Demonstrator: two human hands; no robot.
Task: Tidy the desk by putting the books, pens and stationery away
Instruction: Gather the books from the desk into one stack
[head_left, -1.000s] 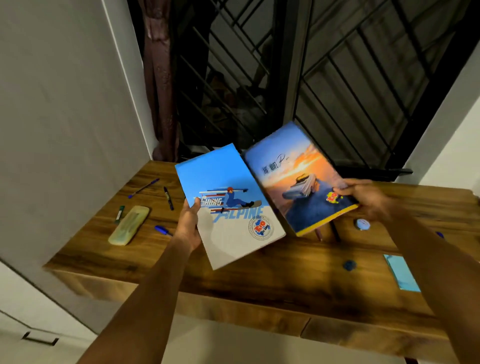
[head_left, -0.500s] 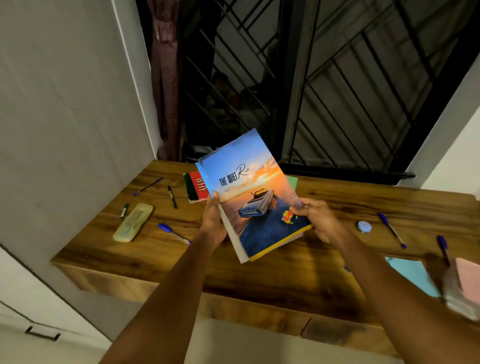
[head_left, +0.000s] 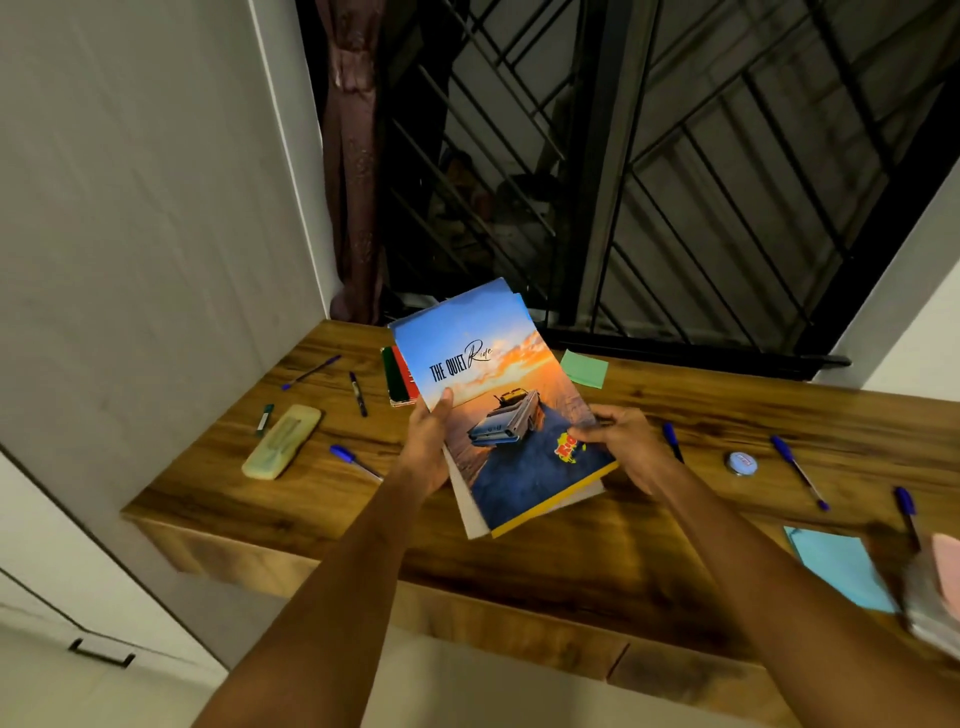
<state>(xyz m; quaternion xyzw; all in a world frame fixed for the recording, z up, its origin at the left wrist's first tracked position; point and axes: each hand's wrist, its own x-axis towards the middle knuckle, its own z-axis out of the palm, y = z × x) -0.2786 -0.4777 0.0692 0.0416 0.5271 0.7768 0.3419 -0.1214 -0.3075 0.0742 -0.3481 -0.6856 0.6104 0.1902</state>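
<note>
A book with a sunset and a blue car on its cover (head_left: 493, 405) lies on top of a second, white-edged book (head_left: 467, 512), both held tilted above the wooden desk (head_left: 519, 561). My left hand (head_left: 426, 447) grips the stack's left edge with the thumb on the cover. My right hand (head_left: 621, 441) holds the right edge. A red and green book (head_left: 397, 376) lies on the desk behind the stack. Several pens are scattered about: a blue pen (head_left: 353, 460) to the left, a black marker (head_left: 358, 393), and a blue pen (head_left: 797, 470) to the right.
A pale yellow pencil case (head_left: 283, 440) and a small green marker (head_left: 265, 418) lie at the left. A green sticky pad (head_left: 584, 368) sits at the back, a round tin (head_left: 742, 462) and a light blue paper (head_left: 841, 569) at the right. Window bars stand behind the desk.
The two books, held apart side by side a second ago, are now stacked with the sunset book on top. Both hands hold the stack together, nearer the desk's middle.
</note>
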